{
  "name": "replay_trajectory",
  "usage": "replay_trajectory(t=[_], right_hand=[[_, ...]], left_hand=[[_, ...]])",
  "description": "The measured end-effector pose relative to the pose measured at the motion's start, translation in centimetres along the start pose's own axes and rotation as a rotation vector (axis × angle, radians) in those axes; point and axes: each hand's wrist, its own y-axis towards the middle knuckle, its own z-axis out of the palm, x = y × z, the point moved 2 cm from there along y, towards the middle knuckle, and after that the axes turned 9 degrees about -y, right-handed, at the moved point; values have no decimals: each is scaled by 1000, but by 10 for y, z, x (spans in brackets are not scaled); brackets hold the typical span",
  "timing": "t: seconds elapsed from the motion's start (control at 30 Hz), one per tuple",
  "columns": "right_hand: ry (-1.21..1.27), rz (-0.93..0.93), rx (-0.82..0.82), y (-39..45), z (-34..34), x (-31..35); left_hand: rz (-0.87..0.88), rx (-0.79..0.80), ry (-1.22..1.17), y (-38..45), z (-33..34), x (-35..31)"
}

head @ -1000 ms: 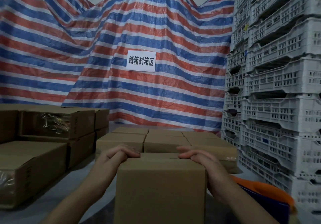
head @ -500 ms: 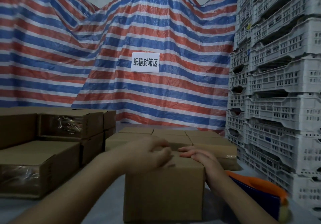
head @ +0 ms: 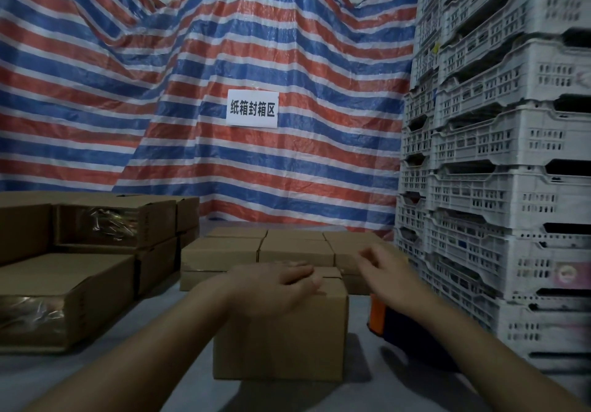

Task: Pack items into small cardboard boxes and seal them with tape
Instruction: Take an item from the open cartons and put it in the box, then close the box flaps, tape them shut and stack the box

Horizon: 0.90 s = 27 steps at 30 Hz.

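A small brown cardboard box [head: 281,344] stands on the grey table in front of me, its top flaps folded down. My left hand [head: 278,287] lies flat on the box top, fingers stretched toward the right. My right hand [head: 390,271] hovers off the box's right side, blurred, with fingers loosely spread and nothing in them. An orange and dark blue tape dispenser [head: 379,315] sits on the table just right of the box, below my right wrist.
Several closed small boxes [head: 224,251] stand in rows behind the one I press. Taped larger cartons [head: 64,296] are stacked at the left. White plastic crates [head: 511,188] tower at the right. A striped tarp [head: 224,60] with a paper sign [head: 252,109] hangs behind.
My left hand slid from the box's left edge onto the middle of its top. My right hand lifted off the top and moved right, away from the box.
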Motion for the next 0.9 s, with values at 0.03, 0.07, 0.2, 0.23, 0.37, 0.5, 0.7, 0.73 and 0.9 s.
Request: replay_trajectory(t=[0.03, 0.07, 0.2, 0.23, 0.37, 0.5, 0.7, 0.73, 0.9], right_hand=[[-236, -27, -81, -4, -9, -8], [-412, -29, -109, -10, -13, -17], [-711, 160, 65, -34, -11, -50], [-745, 178, 103, -37, -7, -56], [-725, 196, 58, -45, 9, -70], [-764, 180, -169, -47, 22, -80], [-518, 314, -283, -19, 0, -80], [-380, 322, -320, -9, -11, -73], [496, 258, -177, 45, -54, -3]], left_hand=[[-9, -6, -22, 0, 0, 0], [-18, -10, -49, -1, 0, 0], [-74, 13, -276, -2, -7, -3], [-78, 1, -314, -3, -10, -3], [-118, -136, -444, -9, -26, 1], [-116, -220, -619, -13, -29, 5], [-91, -263, -931, -11, -27, 10], [-88, -278, -966, -10, -26, 12], [-105, -323, -1140, -3, -25, 20]])
